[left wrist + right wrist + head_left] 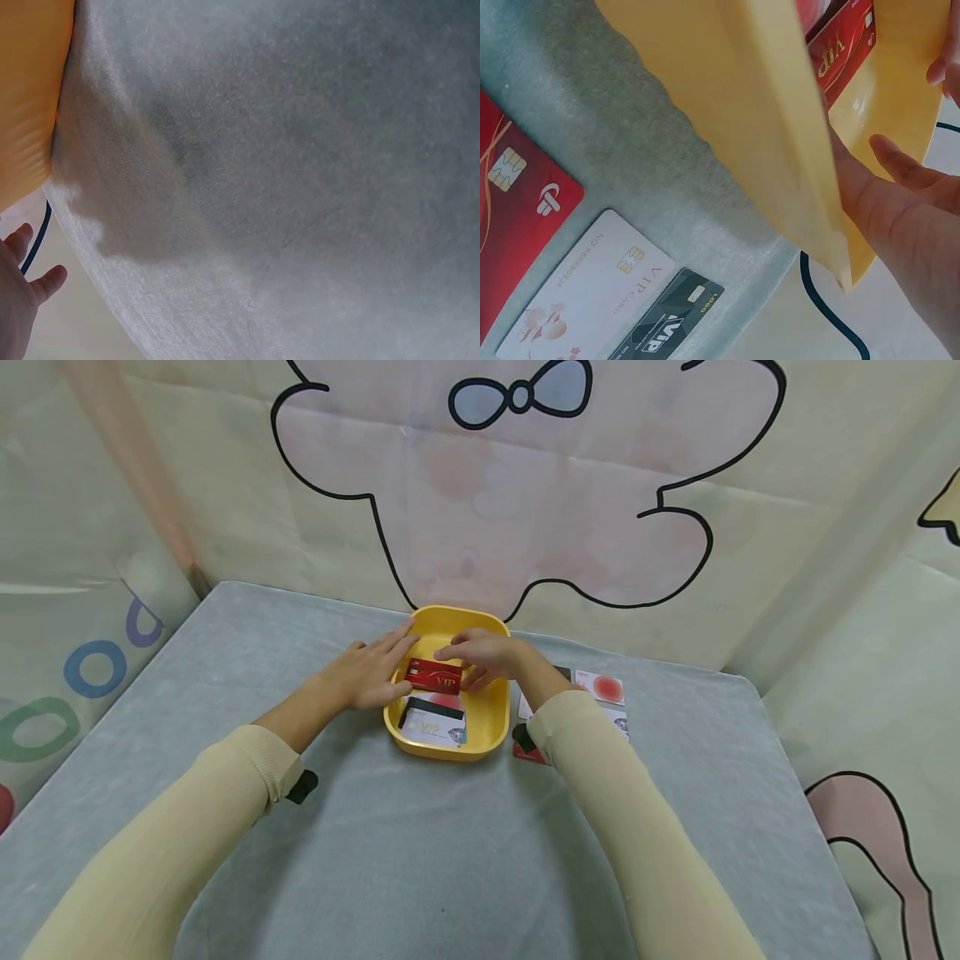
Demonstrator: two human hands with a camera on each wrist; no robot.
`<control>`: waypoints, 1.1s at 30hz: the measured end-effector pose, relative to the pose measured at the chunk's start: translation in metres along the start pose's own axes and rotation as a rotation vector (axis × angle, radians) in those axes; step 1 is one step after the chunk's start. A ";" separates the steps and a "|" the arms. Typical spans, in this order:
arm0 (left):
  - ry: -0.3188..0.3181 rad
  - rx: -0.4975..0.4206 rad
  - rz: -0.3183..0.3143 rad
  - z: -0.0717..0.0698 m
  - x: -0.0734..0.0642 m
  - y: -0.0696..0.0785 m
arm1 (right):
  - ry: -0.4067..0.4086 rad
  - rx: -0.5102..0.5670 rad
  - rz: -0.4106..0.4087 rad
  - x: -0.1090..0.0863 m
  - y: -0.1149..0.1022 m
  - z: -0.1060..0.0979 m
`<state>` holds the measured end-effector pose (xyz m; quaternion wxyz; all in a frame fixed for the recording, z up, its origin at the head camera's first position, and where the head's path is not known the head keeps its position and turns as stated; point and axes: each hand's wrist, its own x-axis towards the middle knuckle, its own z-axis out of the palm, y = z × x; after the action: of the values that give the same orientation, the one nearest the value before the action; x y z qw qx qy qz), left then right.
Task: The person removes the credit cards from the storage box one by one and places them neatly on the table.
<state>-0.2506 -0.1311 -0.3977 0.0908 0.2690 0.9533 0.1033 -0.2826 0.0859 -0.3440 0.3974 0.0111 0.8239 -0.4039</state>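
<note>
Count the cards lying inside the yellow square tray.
3 visible: a red VIP card held under both hands in the yellow square tray, a white card with a black stripe nearer the front, and a red-marked card between them. More may be hidden.

A grey felt-covered table [420,860]; behind it a cream backdrop [787,452] bearing a pink cartoon figure [525,502] outlined in black, with a blue bow [520,395]; coloured rings [93,668] at left.

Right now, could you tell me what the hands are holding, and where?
Both hands meet at a red VIP card over the yellow plastic tray, at its short ends; the actual grip cannot be told.
</note>
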 end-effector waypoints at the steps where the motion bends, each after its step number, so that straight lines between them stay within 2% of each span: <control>1: -0.001 0.001 -0.001 0.000 0.000 0.000 | 0.003 -0.003 0.000 0.000 0.000 0.000; 17: -0.010 -0.010 -0.016 -0.002 -0.001 0.002 | 0.094 -0.054 -0.066 -0.003 -0.003 -0.002; 33: -0.012 -0.013 -0.020 -0.001 -0.001 0.002 | 0.163 -0.073 -0.218 -0.008 -0.001 0.000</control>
<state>-0.2492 -0.1296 -0.3958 0.0990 0.2593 0.9547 0.1068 -0.2771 0.0879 -0.3381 0.2832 -0.0603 0.8639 -0.4121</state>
